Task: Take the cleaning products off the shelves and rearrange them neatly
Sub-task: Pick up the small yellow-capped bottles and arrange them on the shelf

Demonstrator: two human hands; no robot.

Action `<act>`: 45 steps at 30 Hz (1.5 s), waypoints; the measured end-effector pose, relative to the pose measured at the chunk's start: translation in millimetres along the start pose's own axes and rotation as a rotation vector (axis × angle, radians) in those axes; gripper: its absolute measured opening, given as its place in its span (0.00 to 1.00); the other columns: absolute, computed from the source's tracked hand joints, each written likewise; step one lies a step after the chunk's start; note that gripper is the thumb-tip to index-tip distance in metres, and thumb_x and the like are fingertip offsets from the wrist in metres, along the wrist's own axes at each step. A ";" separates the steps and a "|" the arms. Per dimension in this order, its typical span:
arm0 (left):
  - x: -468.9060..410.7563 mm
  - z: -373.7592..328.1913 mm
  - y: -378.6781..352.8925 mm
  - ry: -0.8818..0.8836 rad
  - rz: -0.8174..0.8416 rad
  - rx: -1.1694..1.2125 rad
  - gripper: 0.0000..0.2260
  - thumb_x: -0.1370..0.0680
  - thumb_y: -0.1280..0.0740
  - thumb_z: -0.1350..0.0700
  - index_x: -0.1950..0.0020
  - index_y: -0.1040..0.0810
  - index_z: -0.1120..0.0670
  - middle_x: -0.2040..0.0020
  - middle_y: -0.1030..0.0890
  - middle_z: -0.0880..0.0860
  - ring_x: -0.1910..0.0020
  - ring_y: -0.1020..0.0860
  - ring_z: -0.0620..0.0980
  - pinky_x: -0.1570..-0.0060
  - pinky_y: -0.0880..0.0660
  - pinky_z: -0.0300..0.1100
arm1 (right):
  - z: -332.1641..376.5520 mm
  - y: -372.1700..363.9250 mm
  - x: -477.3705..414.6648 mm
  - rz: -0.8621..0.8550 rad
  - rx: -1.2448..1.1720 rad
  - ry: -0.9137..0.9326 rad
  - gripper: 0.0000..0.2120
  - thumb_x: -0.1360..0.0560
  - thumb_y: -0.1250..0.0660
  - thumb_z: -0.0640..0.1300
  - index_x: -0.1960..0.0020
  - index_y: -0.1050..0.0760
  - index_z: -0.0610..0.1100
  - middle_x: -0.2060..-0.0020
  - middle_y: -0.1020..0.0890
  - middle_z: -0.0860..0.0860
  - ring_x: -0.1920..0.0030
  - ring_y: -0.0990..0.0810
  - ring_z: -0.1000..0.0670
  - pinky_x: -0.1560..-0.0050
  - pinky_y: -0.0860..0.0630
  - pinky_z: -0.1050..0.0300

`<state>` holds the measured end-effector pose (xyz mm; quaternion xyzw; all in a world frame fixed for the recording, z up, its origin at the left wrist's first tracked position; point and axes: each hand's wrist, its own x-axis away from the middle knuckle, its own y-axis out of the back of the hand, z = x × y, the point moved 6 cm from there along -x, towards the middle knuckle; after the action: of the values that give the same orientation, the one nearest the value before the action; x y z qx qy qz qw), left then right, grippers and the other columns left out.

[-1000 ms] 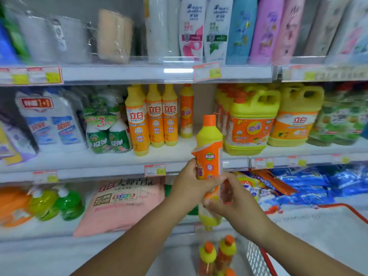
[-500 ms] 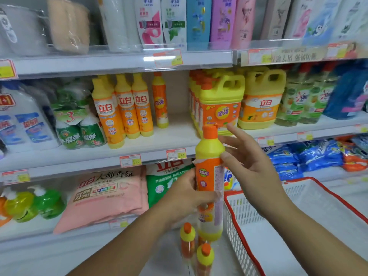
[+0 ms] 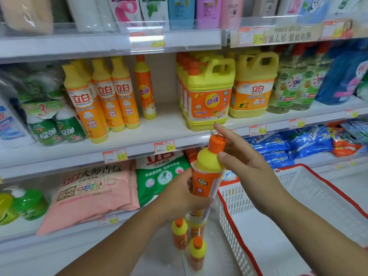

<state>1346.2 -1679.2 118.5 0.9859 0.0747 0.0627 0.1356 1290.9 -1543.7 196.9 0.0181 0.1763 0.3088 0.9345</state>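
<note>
My left hand (image 3: 184, 196) grips an orange dish soap bottle (image 3: 205, 182) with a yellow shoulder and an orange cap around its middle, holding it upright in front of the shelves. My right hand (image 3: 247, 164) is at the bottle's top. Its thumb presses the yellow shoulder, and its index finger reaches up behind the cap. One matching bottle (image 3: 145, 86) stands alone on the middle shelf (image 3: 139, 134). Below my hands stand two more small bottles (image 3: 196, 250) of the same kind.
A white basket with a red rim (image 3: 235, 222) sits low on the right. On the middle shelf, taller orange bottles (image 3: 103, 96) stand left and yellow jugs (image 3: 209, 90) right of a gap. Bagged detergents (image 3: 93, 192) lie on the lower shelf.
The view has swung right and closer. My right hand rose from the bottle's lower half to its cap and now closes on the top. The bottle tilted slightly while my left hand kept its grip.
</note>
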 end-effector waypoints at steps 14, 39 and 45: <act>3.9 4.6 -5.8 0.058 0.135 -0.011 0.25 0.31 0.22 0.65 0.39 0.23 0.47 0.49 0.15 0.43 0.50 0.17 0.40 0.55 0.22 0.33 | -12.2 15.0 -7.5 -0.030 -0.192 -0.223 0.15 0.31 0.33 0.58 0.50 0.15 0.53 0.50 0.14 0.50 0.45 0.16 0.48 0.51 0.21 0.51; 7.4 7.0 -3.3 0.082 0.149 -0.018 0.23 0.31 0.22 0.62 0.42 0.23 0.42 0.49 0.16 0.40 0.50 0.18 0.38 0.53 0.22 0.34 | -18.9 10.9 -11.0 0.019 -0.221 -0.296 0.13 0.26 0.35 0.56 0.49 0.16 0.51 0.49 0.14 0.48 0.44 0.17 0.48 0.46 0.20 0.46; 6.4 8.7 -2.3 0.079 0.117 -0.036 0.24 0.31 0.22 0.61 0.41 0.24 0.42 0.48 0.16 0.40 0.50 0.18 0.37 0.53 0.21 0.34 | -22.7 8.5 -11.6 0.010 -0.278 -0.329 0.15 0.19 0.41 0.52 0.49 0.16 0.50 0.48 0.14 0.48 0.45 0.17 0.48 0.44 0.21 0.46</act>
<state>1353.4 -1678.2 110.3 0.9828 0.0212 0.1106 0.1464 1269.7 -1545.3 180.6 -0.0596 -0.0231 0.3278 0.9426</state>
